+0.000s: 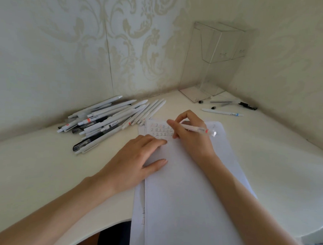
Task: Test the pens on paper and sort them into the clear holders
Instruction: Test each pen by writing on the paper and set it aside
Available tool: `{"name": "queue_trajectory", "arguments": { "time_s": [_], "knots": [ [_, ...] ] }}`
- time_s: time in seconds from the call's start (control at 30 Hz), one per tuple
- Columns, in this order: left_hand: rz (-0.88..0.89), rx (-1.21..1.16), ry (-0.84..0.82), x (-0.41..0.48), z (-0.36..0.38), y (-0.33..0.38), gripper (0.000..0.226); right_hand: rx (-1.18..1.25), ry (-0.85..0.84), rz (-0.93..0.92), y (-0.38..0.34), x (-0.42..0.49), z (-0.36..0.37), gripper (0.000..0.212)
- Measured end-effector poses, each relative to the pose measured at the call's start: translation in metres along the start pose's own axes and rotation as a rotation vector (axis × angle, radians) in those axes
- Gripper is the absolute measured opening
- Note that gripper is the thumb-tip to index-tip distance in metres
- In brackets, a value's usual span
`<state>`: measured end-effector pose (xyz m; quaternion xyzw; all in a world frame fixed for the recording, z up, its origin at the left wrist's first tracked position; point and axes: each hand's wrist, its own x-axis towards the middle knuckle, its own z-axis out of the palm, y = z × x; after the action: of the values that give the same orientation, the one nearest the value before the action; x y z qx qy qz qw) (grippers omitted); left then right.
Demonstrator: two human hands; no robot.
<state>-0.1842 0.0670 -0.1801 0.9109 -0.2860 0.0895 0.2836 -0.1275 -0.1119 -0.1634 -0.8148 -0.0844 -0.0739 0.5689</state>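
Observation:
My right hand (pixel 189 134) grips a white pen (pixel 197 129) with a red-orange band, its tip down on the top of the paper (pixel 187 188) among rows of written marks. Flat on the paper's left side rests my left hand (pixel 137 158), fingers straight. A heap of white and black pens (pixel 109 120) lies to the left on the table. Tall clear holders (pixel 213 63) stand in the back right corner against the wall. Their insides look bare from here.
A few loose pens (pixel 224 107) lie at the foot of the holders, one white with a blue band (pixel 222 112). The white table (pixel 34 168) meets patterned walls at the back and right. A second sheet shows under the paper's left edge.

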Motion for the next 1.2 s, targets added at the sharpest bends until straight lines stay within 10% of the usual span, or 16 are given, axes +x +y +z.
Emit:
{"name": "queue_trajectory", "arguments": {
  "time_s": [0.17,0.5,0.73,0.97,1.2],
  "knots": [
    [-0.13,-0.304,0.003,0.001,-0.006,0.003,0.067,-0.008,-0.157,-0.092,-0.001,0.001,-0.001,0.047],
    [0.022,-0.235,0.085,0.0,-0.003,-0.006,0.044,0.123,-0.298,-0.095,-0.007,-0.002,0.003,0.035],
    [-0.201,0.155,0.522,0.004,-0.028,-0.045,0.037,0.065,-0.231,-0.068,-0.001,-0.002,0.003,0.048],
    [-0.403,0.465,0.601,0.006,-0.04,-0.052,0.036,0.04,-0.206,-0.049,-0.001,-0.001,0.005,0.035],
    [0.061,0.175,0.01,0.034,0.009,0.003,0.048,-0.381,0.013,-0.036,0.015,0.033,-0.043,0.04]
  ]
}}
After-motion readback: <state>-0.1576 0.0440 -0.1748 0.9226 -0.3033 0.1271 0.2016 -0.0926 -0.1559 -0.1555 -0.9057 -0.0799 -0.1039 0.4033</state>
